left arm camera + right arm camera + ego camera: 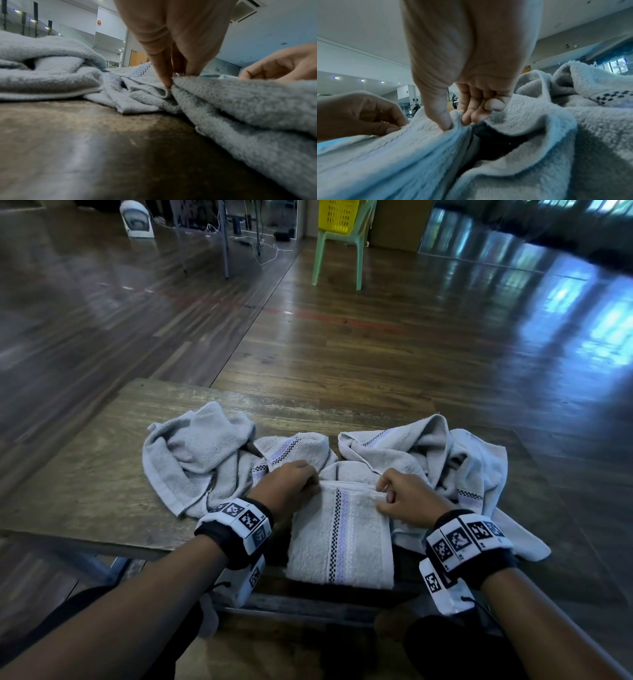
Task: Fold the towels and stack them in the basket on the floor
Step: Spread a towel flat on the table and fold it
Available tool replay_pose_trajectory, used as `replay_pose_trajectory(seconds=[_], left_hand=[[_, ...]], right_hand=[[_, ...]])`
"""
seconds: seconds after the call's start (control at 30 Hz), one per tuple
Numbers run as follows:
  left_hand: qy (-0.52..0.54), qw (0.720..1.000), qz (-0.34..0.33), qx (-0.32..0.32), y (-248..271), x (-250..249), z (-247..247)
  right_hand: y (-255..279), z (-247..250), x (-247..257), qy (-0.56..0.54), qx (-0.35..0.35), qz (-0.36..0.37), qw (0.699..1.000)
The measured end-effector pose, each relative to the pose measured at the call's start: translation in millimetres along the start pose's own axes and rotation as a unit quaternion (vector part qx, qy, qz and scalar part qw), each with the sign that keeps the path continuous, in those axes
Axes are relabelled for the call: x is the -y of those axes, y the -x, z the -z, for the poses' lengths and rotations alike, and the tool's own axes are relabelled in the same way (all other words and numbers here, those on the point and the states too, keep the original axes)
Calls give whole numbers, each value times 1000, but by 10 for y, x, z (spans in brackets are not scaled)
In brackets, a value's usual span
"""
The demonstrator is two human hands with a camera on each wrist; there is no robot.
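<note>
Both hands pinch the far edge of the folded striped towel [340, 537]: left hand [289, 484] at its left corner, right hand [407, 496] at its right; a yellow basket [337, 215] sits on the green chair [339, 244].

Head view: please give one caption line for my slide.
Both hands, left hand and right hand, pinch the far edge of a striped towel on a wooden table.

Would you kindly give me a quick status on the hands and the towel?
Left hand and right hand each pinch the striped towel's far edge. Towel half off the table. Loose towels crowd both sides.
</note>
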State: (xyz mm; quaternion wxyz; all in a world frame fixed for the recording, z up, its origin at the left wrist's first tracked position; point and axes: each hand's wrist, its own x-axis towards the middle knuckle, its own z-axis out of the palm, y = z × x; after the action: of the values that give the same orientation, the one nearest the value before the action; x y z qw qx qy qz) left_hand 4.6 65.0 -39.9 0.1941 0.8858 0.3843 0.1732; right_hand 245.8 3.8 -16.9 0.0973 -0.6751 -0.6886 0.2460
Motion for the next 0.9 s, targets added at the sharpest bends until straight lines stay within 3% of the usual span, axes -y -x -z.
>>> replay_pose_trajectory(seconds=[0.13, 0.27, 0.33, 0.53, 0.9], left_hand=[[8, 1000, -2, 0, -6, 12, -12], [7, 1000, 4, -3, -22, 1, -15], [10, 1000, 2, -9, -18, 6, -14], [20, 1000, 6, -18, -27, 36, 10], [37, 998, 44, 11, -38, 51, 30]], right_hand=[[15, 31, -9, 16, -24, 23, 999], [29, 65, -13, 79, -80, 143, 983], [28, 67, -12, 97, -93, 165, 977], [40, 22, -64, 45, -88, 96, 990], [-28, -72, -64, -34, -98, 59, 993]])
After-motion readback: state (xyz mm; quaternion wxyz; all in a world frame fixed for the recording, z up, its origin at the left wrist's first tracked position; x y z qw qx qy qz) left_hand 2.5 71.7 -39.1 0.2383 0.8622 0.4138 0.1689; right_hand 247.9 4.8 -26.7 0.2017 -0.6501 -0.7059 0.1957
